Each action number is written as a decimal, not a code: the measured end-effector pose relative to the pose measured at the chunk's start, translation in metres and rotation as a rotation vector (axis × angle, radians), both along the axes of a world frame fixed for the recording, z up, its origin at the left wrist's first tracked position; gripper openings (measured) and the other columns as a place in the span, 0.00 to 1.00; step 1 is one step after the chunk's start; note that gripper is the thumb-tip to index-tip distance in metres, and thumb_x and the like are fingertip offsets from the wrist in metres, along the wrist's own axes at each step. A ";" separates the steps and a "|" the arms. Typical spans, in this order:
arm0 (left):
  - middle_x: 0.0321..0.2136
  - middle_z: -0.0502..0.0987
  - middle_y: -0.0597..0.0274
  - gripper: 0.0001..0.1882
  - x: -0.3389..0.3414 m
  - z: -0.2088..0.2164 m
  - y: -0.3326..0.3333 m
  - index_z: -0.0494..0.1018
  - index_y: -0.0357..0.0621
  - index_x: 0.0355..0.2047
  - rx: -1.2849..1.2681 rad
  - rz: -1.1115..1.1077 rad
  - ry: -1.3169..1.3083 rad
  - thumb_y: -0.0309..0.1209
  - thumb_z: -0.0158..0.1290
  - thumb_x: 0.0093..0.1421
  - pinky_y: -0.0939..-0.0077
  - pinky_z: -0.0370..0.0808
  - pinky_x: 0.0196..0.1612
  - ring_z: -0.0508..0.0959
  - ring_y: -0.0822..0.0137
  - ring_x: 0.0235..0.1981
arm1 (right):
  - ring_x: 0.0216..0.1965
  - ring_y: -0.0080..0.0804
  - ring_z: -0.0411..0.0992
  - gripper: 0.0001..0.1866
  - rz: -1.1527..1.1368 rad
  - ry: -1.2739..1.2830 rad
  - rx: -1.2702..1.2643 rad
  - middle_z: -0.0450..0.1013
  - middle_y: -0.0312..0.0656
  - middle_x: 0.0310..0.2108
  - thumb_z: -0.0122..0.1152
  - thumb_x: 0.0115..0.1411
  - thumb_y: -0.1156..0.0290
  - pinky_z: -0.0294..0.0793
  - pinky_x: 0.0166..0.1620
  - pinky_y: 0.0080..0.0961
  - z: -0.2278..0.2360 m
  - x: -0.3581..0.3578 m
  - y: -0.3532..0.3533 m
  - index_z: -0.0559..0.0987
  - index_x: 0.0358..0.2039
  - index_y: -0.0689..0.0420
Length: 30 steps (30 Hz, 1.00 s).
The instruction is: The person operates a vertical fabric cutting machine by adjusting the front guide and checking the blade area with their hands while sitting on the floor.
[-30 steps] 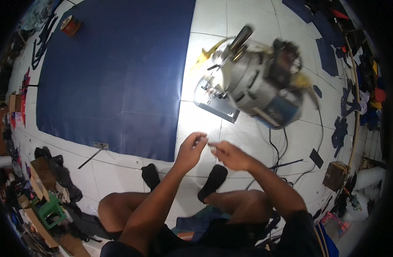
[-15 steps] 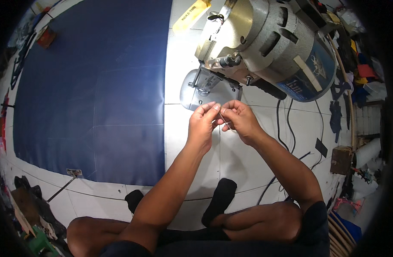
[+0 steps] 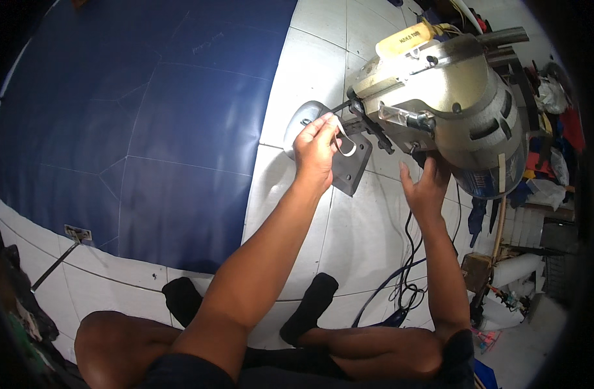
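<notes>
My left hand point(image 3: 316, 150) is closed, with thumb and fingertips pinching a narrow pale band point(image 3: 352, 150) that curls in a loop to the right. It hangs over the grey base plate point(image 3: 356, 170) of an electric cloth cutting machine point(image 3: 468, 87). Beneath the machine's round motor housing, my right hand point(image 3: 426, 188) reaches up with thumb and index finger apart. Its fingertips are at the dark underside of the housing, and the other fingers are partly hidden there. I see nothing held in it.
A dark blue sheet point(image 3: 193, 129) with thin pale lines covers the left of the white tiled floor point(image 3: 361, 227). Black cables point(image 3: 410, 295) coil right of my foot. A yellow tag point(image 3: 404, 40) lies against the machine's top. Cluttered cloth and bags point(image 3: 556, 155) line the right side.
My hands have parted. The left keeps the band, which now shows as a loop; the right has let go and moved right to the motor's underside. The view has shifted.
</notes>
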<state>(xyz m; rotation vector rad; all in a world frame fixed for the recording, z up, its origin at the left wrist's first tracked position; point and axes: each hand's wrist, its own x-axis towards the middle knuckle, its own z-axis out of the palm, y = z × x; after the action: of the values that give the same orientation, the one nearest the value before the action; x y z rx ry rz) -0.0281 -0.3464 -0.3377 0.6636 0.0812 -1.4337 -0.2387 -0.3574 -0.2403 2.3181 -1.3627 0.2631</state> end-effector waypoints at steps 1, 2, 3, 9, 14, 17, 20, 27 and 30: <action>0.33 0.73 0.66 0.16 -0.001 -0.002 -0.003 0.70 0.40 0.47 -0.010 0.004 -0.002 0.33 0.55 0.60 0.72 0.71 0.43 0.73 0.74 0.36 | 0.47 0.51 0.68 0.24 -0.038 -0.011 0.063 0.71 0.52 0.44 0.66 0.51 0.64 0.63 0.52 0.41 0.000 -0.001 -0.009 0.73 0.47 0.60; 0.33 0.73 0.66 0.15 -0.002 -0.001 -0.004 0.70 0.40 0.45 -0.014 0.006 -0.009 0.33 0.55 0.60 0.74 0.72 0.41 0.73 0.74 0.35 | 0.45 0.51 0.69 0.24 -0.031 0.003 0.100 0.72 0.52 0.43 0.67 0.51 0.63 0.65 0.51 0.41 0.000 -0.002 -0.020 0.73 0.46 0.60; 0.33 0.73 0.66 0.14 -0.003 0.001 -0.006 0.70 0.41 0.44 0.002 0.013 0.003 0.34 0.55 0.60 0.74 0.73 0.41 0.73 0.74 0.35 | 0.44 0.51 0.70 0.24 -0.024 0.018 0.136 0.73 0.52 0.41 0.67 0.50 0.63 0.67 0.49 0.41 0.001 -0.003 -0.031 0.74 0.46 0.59; 0.32 0.73 0.64 0.17 -0.006 0.012 -0.017 0.68 0.37 0.42 0.029 0.036 0.014 0.36 0.56 0.60 0.76 0.76 0.36 0.74 0.73 0.33 | 0.42 0.49 0.73 0.23 -0.017 -0.001 0.106 0.74 0.51 0.40 0.68 0.49 0.62 0.71 0.44 0.38 -0.007 -0.004 -0.036 0.76 0.44 0.58; 0.28 0.73 0.64 0.15 -0.002 0.018 -0.019 0.71 0.32 0.39 -0.010 0.073 -0.001 0.34 0.54 0.62 0.81 0.76 0.34 0.74 0.74 0.29 | 0.44 0.50 0.72 0.24 -0.067 -0.020 0.090 0.74 0.51 0.42 0.69 0.48 0.61 0.71 0.46 0.38 -0.009 0.000 -0.037 0.75 0.45 0.58; 0.28 0.73 0.64 0.14 -0.002 0.024 -0.018 0.71 0.32 0.39 -0.011 0.070 -0.005 0.34 0.54 0.62 0.82 0.75 0.34 0.73 0.76 0.28 | 0.44 0.51 0.72 0.25 -0.081 0.009 0.059 0.73 0.51 0.43 0.69 0.48 0.61 0.71 0.47 0.38 -0.009 0.000 -0.035 0.75 0.46 0.57; 0.27 0.73 0.64 0.14 -0.005 0.027 -0.019 0.71 0.32 0.37 0.040 0.084 0.027 0.34 0.54 0.62 0.82 0.74 0.34 0.71 0.77 0.26 | 0.45 0.51 0.72 0.26 -0.104 -0.009 0.086 0.73 0.51 0.44 0.69 0.49 0.61 0.71 0.48 0.38 -0.009 0.000 -0.035 0.74 0.47 0.57; 0.33 0.74 0.60 0.14 -0.009 0.027 -0.019 0.70 0.32 0.38 0.030 0.126 0.225 0.34 0.52 0.63 0.79 0.75 0.39 0.75 0.73 0.32 | 0.47 0.51 0.70 0.27 -0.134 -0.072 0.125 0.72 0.51 0.46 0.69 0.48 0.62 0.70 0.49 0.38 -0.010 0.001 -0.036 0.73 0.48 0.57; 0.34 0.75 0.60 0.13 -0.011 0.024 -0.019 0.71 0.33 0.39 -0.015 0.127 0.244 0.33 0.52 0.62 0.77 0.76 0.41 0.76 0.72 0.34 | 0.47 0.51 0.70 0.27 -0.083 -0.028 0.078 0.72 0.51 0.45 0.69 0.49 0.62 0.69 0.49 0.38 -0.009 -0.001 -0.036 0.73 0.48 0.57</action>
<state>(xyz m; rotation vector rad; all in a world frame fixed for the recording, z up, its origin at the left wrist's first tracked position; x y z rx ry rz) -0.0387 -0.3654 -0.3137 0.4598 0.2981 -1.3855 -0.2399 -0.3935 -0.2496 2.3215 -1.5034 0.2209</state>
